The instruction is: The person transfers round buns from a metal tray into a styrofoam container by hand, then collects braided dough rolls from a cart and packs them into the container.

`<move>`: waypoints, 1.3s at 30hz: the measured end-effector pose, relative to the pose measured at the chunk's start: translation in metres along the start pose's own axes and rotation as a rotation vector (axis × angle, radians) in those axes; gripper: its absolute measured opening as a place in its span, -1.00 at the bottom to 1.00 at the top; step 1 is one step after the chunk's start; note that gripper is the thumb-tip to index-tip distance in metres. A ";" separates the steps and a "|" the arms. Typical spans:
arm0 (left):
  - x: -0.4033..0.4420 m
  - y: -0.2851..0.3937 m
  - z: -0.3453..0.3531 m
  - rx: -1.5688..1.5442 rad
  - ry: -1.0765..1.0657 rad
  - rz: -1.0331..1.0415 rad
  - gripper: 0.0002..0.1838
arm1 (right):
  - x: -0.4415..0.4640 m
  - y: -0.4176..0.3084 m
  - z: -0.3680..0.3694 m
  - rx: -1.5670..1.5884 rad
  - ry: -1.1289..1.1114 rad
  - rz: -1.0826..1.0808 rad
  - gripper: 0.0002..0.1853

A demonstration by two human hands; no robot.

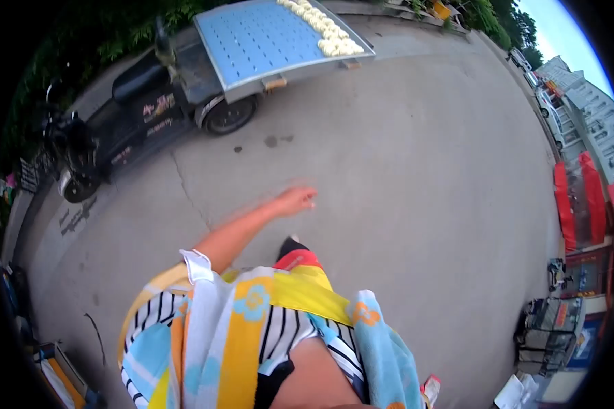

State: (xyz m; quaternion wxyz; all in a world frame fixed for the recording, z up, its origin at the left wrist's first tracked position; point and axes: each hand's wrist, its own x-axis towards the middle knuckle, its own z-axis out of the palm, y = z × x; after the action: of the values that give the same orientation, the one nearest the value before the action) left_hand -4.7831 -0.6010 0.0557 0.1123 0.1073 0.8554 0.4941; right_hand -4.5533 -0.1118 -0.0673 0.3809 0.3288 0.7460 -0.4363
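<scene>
My left hand (296, 201) reaches out over the grey pavement (416, 170), slightly blurred, with loosely bent fingers a little apart and nothing visible held in them. It touches nothing. Below it a dark shoe tip (292, 244) and a red and yellow garment (310, 266) show. A patterned towel (252, 320) hangs over my striped clothing. No part of my right hand can be made out.
A three-wheeled cart (150, 109) stands at the upper left, bearing a blue tray (252, 37) with rows of pale dough-like pieces (320, 27) at its right side. Bags and boxes (549, 334) line the right edge. Parked cars (549, 112) stand farther off.
</scene>
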 end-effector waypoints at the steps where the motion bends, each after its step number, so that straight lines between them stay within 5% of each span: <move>1: 0.016 -0.011 0.000 0.022 -0.036 -0.058 -0.46 | 0.023 -0.036 -0.012 -0.016 -0.004 0.002 -0.33; 6: 0.048 -0.087 -0.061 0.459 -0.141 -0.239 -0.43 | 0.160 -0.301 -0.066 -0.314 0.013 -0.153 -0.30; 8: 0.083 -0.104 -0.112 0.030 0.044 -0.653 -0.35 | 0.234 -0.436 -0.078 -0.410 -0.036 -0.413 -0.33; 12: 0.201 -0.186 -0.180 0.228 0.163 -0.565 -0.37 | 0.318 -0.681 -0.072 -0.550 -0.031 -0.815 -0.34; 15: 0.355 -0.187 -0.227 0.237 0.173 -0.465 -0.33 | 0.325 -0.795 -0.063 -0.255 -0.152 -0.762 -0.30; 17: 0.463 -0.191 -0.237 0.299 0.318 -0.215 -0.39 | 0.334 -0.840 -0.067 -0.405 -0.209 -0.721 -0.29; 21: 0.613 -0.121 -0.308 0.201 0.201 -0.225 -0.33 | 0.347 -0.905 -0.084 -0.437 -0.270 -0.634 -0.32; 27: 0.759 -0.184 -0.375 0.360 0.348 -0.355 -0.26 | 0.507 -1.063 -0.074 -0.533 -0.316 -0.856 -0.39; 31: 0.805 -0.214 -0.407 0.430 0.354 -0.468 -0.22 | 0.464 -1.192 -0.005 -0.131 -0.760 -0.459 -0.36; 36: 0.869 -0.264 -0.430 0.475 0.262 -0.431 -0.21 | 0.477 -1.232 0.085 0.204 -0.777 0.011 -0.46; 39: 0.886 -0.287 -0.435 0.387 0.153 -0.457 -0.23 | 0.501 -1.229 0.128 0.344 -0.705 0.085 -0.47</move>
State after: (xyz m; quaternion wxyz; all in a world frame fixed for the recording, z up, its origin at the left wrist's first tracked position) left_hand -5.7770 -0.8375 -0.0581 0.1332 -0.1059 0.9416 0.2906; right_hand -5.7759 -0.6437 -0.0460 0.5709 0.2486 0.4711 -0.6248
